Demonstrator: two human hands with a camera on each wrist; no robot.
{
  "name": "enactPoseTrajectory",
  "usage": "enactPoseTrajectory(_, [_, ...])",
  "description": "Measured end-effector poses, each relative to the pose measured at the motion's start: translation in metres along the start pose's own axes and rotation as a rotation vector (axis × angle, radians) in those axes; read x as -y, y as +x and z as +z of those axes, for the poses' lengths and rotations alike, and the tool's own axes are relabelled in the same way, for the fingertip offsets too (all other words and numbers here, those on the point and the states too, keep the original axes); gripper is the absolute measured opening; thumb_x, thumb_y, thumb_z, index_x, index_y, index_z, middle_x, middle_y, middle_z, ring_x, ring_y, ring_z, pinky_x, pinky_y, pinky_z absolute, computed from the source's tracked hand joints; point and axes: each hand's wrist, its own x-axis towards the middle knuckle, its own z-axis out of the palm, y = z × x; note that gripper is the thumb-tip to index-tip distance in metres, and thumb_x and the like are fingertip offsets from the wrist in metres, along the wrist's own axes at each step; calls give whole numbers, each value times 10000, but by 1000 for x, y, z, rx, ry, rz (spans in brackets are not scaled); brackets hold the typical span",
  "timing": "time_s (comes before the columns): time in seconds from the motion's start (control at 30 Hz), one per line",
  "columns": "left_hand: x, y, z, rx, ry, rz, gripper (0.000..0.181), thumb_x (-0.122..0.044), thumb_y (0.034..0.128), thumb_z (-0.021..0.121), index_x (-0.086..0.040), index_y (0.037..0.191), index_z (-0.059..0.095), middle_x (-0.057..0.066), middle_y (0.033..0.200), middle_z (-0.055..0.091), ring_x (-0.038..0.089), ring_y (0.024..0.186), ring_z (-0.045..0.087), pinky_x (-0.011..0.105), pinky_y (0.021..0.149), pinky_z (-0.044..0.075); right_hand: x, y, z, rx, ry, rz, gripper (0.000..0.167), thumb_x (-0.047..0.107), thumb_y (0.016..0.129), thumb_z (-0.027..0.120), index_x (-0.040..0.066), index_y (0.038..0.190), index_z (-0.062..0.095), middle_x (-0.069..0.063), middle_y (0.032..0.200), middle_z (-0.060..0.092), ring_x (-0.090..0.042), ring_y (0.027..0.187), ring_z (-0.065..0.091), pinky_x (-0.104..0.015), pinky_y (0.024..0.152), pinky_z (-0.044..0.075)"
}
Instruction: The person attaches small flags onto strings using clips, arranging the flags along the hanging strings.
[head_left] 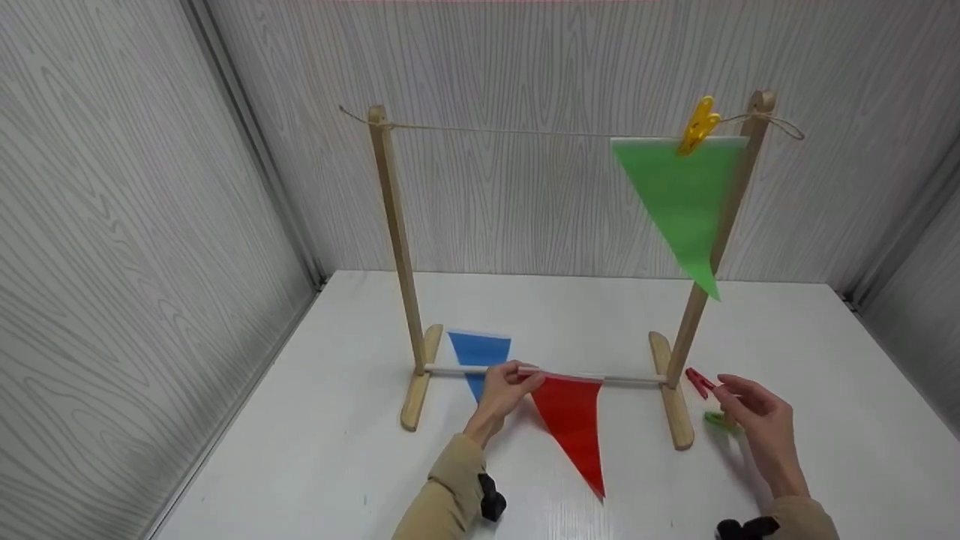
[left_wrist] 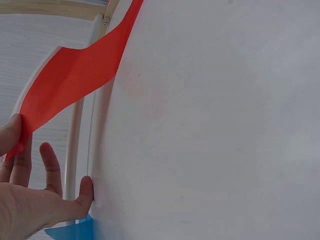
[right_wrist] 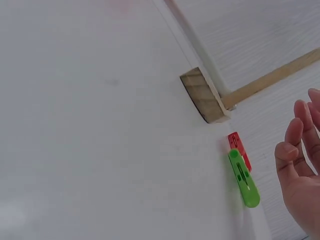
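My left hand (head_left: 501, 393) pinches the upper left corner of a red pennant (head_left: 571, 409), which hangs in front of the stand's white lower bar. In the left wrist view, the thumb and fingers of the left hand (left_wrist: 37, 200) grip the pennant's (left_wrist: 75, 75) end. The right hand (head_left: 766, 429) is just right of a red clothespin (head_left: 699, 382), its fingertips close to it; a green clothespin (head_left: 720, 419) lies below. From the right wrist, the red clothespin (right_wrist: 240, 150) and green clothespin (right_wrist: 244, 177) show beside the loosely bent fingers of the right hand (right_wrist: 306, 175), with a gap between.
A wooden stand (head_left: 405, 277) carries a string (head_left: 510, 132) between its posts. A yellow clothespin (head_left: 699, 126) holds a green pennant (head_left: 686, 195) at the string's right end. Behind the left hand, a blue pennant (head_left: 480, 349) lies across the lower bar (head_left: 634, 380).
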Motion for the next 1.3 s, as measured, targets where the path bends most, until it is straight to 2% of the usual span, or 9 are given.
enactPoseTrajectory(0.23, [1,0,0,4,-4,-8,249,-190,942,717,1,1102,708,163,1054,763,172,962,712,386,992,558,-9,4,-11,-104,-31,95,458,272,946,713,48,1333,613,263,1013,645,10,944,573,-80,769,488])
enactPoseTrajectory(0.33, [1,0,0,11,-11,7,244,-173,941,717,19,1091,710,180,1042,764,177,956,718,379,982,558,-12,5,-14,-102,-109,115,485,284,950,709,59,1364,593,305,1026,611,15,978,530,-63,811,440])
enactPoseTrajectory(0.5, [1,0,0,26,-22,18,236,-154,935,719,35,1076,715,197,1020,767,165,941,720,362,970,540,-16,5,-19,-9,-275,116,537,230,977,670,53,1451,489,318,1068,533,1,916,484,-157,699,442])
enactPoseTrajectory(0.6, [1,0,1,21,-1,17,231,-164,936,721,21,1074,716,177,1012,771,161,943,719,373,976,539,-17,7,-23,49,-321,140,589,197,967,676,51,1486,440,269,1104,514,-6,893,478,-187,676,466])
enactPoseTrajectory(0.67, [2,0,1,15,11,11,228,-171,937,720,12,1073,716,172,1015,772,169,952,720,392,990,538,-18,9,-25,93,-341,176,638,198,955,688,39,1504,406,192,1156,530,-12,914,467,-186,708,469])
enactPoseTrajectory(0.8, [3,1,2,7,27,-6,226,-183,943,714,-6,1084,715,160,1032,772,178,969,719,426,1025,532,-18,13,-29,181,-370,252,698,178,944,686,6,1528,345,-58,1309,516,-54,954,457,-178,755,469])
enactPoseTrajectory(0.9, [3,2,2,6,34,-6,233,-191,944,713,-9,1089,715,159,1035,772,185,973,723,437,1036,530,-17,15,-30,220,-410,262,694,141,929,689,-29,1512,353,-154,1320,510,-87,959,458,-171,755,454])
enactPoseTrajectory(1.1, [4,1,3,6,37,6,235,-201,943,716,-7,1075,718,162,1022,772,183,957,721,422,1019,533,-14,17,-31,269,-476,227,646,92,897,707,-82,1448,418,-96,1120,560,-122,921,455,-185,724,421])
enactPoseTrajectory(1.3, [3,0,4,4,45,21,229,-192,947,710,0,1073,717,173,1019,769,188,955,716,411,1000,535,-14,18,-31,294,-513,222,615,60,887,699,-109,1418,438,-166,1188,571,-131,908,458,-195,702,411])
